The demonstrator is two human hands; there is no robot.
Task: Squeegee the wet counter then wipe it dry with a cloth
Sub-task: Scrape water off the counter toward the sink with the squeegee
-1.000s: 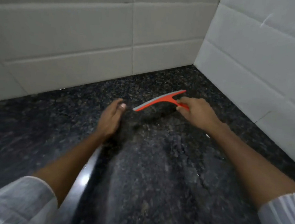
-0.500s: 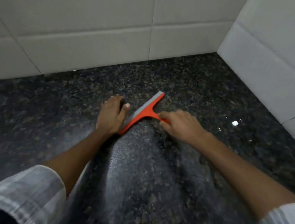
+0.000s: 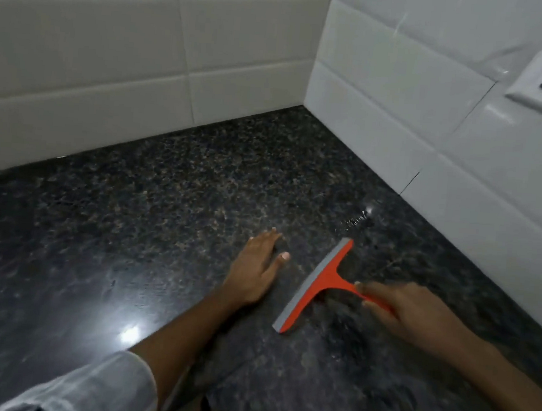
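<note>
The right hand (image 3: 416, 314) grips the handle of the orange plastic T-shaped squeegee with a grey rubber blade (image 3: 317, 285), fingers curled round it; motion blur hides the exact finger placement. The blade appears to rest edge-down on the dark speckled granite counter (image 3: 131, 226), angled diagonally, a position suited to pushing water. The left hand (image 3: 255, 269) lies flat, fingers extended, just beside the blade, probably bracing the body. Water beads (image 3: 356, 220) glisten near the white tiled wall (image 3: 430, 136). No cloth is visible.
</note>
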